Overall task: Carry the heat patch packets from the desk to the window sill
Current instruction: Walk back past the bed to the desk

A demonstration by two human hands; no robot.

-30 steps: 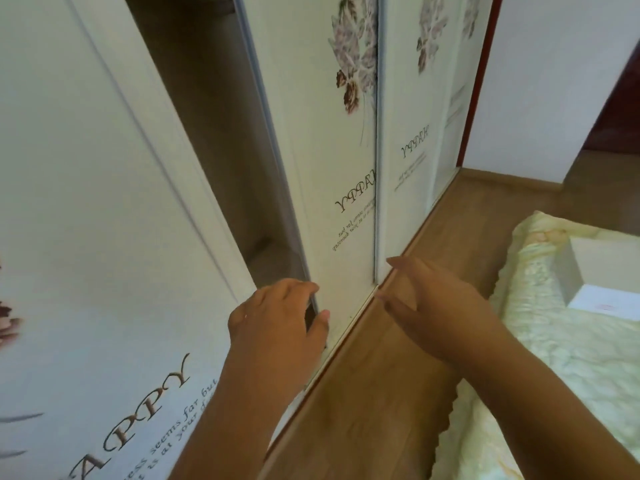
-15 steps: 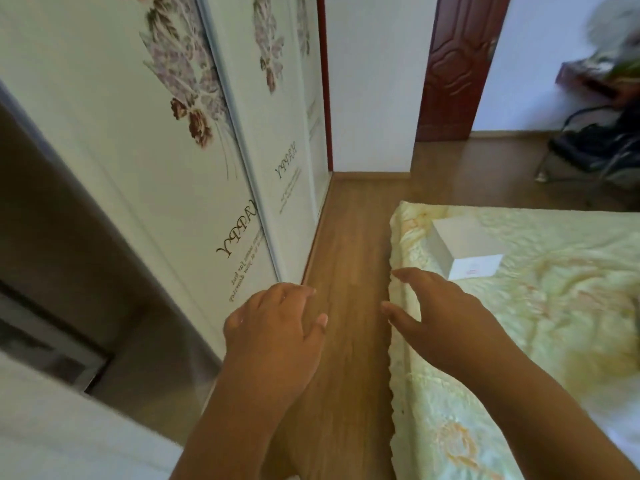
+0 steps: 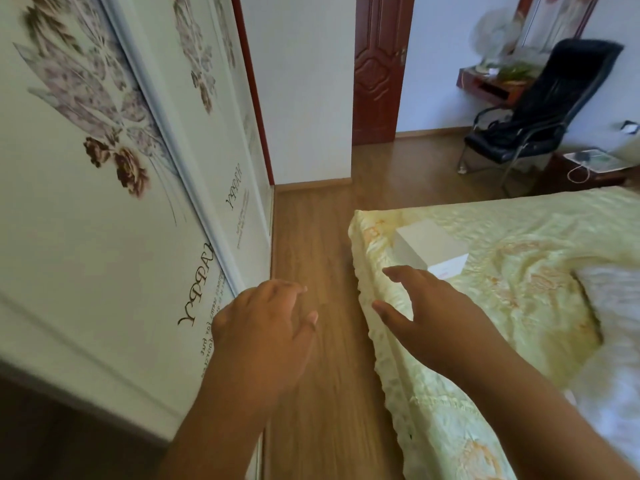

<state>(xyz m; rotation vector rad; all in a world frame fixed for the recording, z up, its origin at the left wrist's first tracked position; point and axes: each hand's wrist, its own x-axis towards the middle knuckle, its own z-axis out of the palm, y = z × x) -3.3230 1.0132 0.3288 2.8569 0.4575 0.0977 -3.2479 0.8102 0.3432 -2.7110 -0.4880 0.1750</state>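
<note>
wardrobe [image 3: 104, 202] left | floor strip [image 3: 311, 237] between wardrobe and bed | bed [image 3: 519, 271] right | box [image 3: 429, 245] on bed's near corner | chair [image 3: 540, 116] beyond bed | door [image 3: 377, 71] far centre

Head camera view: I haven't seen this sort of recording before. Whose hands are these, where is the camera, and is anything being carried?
The picture comes from one wide-angle camera worn on a person's head, looking forward and down, so the two bare arms reaching in from below are the wearer's own. The left hand and right hand are both loosely open and hold nothing. The left hangs over the wooden floor beside a flower-printed wardrobe door. The right hovers over the corner of a bed, close to a white box lying on it. A black chair stands further back. No heat patch packets are visible.
</note>
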